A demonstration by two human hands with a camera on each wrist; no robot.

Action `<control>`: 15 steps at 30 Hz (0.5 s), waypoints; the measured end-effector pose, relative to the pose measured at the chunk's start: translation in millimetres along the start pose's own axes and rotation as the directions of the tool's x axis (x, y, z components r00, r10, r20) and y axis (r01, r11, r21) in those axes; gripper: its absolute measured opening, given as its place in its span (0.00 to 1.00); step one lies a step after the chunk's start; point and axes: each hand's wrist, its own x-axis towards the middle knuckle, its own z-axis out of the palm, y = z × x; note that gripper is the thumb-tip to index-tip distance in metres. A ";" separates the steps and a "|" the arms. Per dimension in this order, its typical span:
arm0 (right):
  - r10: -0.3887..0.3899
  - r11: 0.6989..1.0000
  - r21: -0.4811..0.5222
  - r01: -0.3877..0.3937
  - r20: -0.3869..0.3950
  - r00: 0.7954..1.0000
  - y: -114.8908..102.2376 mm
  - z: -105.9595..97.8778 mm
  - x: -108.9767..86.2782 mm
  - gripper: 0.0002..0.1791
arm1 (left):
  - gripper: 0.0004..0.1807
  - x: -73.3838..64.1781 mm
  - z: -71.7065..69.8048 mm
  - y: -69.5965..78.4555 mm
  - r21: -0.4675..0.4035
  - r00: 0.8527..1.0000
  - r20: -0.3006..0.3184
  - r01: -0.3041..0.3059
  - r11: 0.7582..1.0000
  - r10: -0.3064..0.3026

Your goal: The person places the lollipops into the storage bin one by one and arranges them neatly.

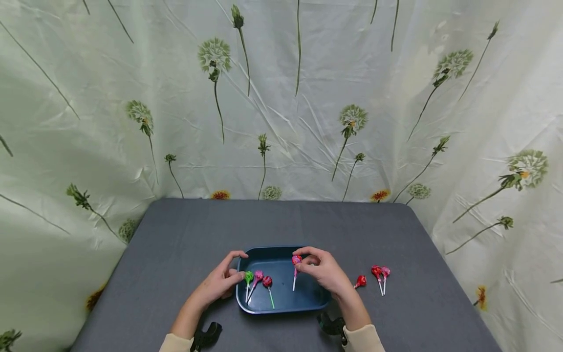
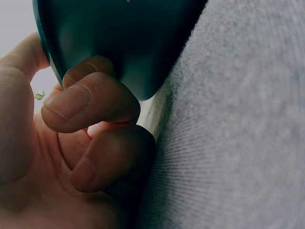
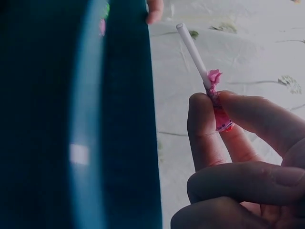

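A blue tray with rounded corners lies on the grey table. My left hand grips its left rim, the thumb over the edge and the other fingers curled against the outer wall. Inside, on the left, are a green lollipop, a pink lollipop and a dark red one with a green stick. Over the tray's right half, my right hand pinches a pink-and-red wrapped lollipop between thumb and fingers. Its white stick points down toward the tray floor.
To the right of the tray lie a red lollipop, partly behind the right forearm, and a red one beside a pink one. A dandelion-print curtain hangs behind the table.
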 end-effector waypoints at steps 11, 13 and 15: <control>-0.007 1.000 0.023 0.006 0.055 0.998 4.9 19.9 8.5 0.21 | 0.29 -0.4 -0.4 0.5 -0.027 1.000 0.020 -0.015 1.000 0.015; 0.000 1.000 0.026 -0.001 0.059 0.998 5.8 21.1 9.6 0.21 | 0.29 -0.4 -0.9 0.7 -0.034 0.999 0.030 -0.022 0.999 0.023; 0.002 1.000 0.022 -0.004 0.061 0.998 6.2 21.8 11.0 0.20 | 0.28 0.1 -1.7 0.9 -0.032 0.999 0.031 -0.032 0.999 0.033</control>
